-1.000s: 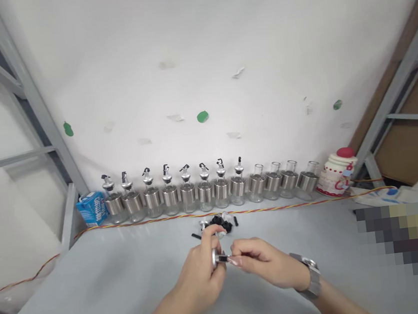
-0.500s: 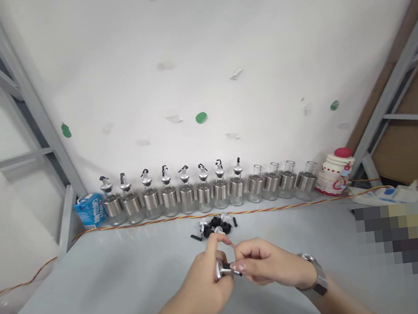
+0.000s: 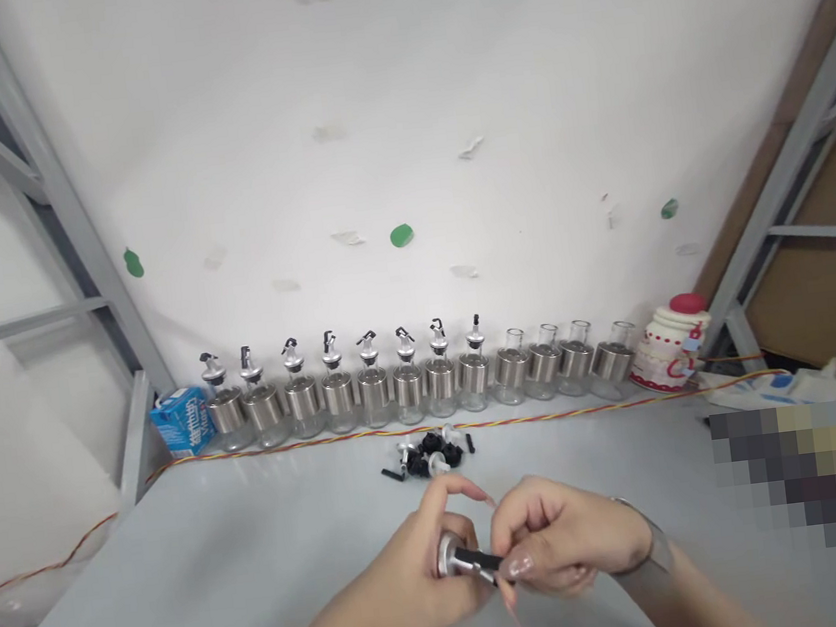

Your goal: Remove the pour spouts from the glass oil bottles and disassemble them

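My left hand is wrapped round the silver base of a pourer spout, its index finger arched above it. A black flip lever runs from the spout toward the right. My right hand, with a watch band at the wrist, pinches the lever's outer end between thumb and fingers. Behind the hands lies a small pile of silver and black pourer parts, with a loose black strip on its left and another on its right.
Along the wall stands a row of glass bottles with steel sleeves; those toward the left carry pourers, and several open-necked ones stand right. A blue carton and a red-topped white jar flank them. A twisted wire crosses the grey table.
Both hands have shifted slightly down, and my right hand also to the right. More of the black lever and the spout's silver base now shows between them.
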